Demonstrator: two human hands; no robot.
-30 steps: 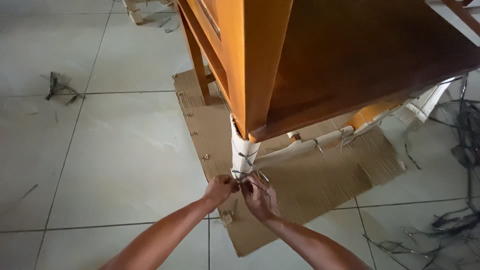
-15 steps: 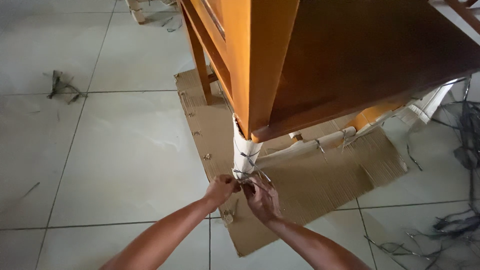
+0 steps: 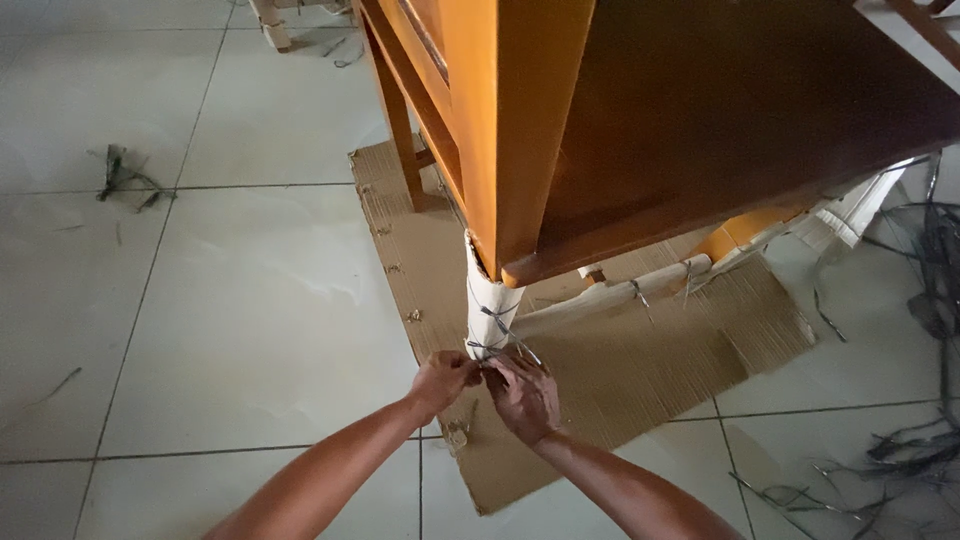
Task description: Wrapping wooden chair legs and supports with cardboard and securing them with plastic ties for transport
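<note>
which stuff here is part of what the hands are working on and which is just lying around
In hand: left hand, right hand, strap, white-wrapped leg, wooden furniture, cardboard sheet.

Lying about: strap scraps, tangled straps on floor.
</note>
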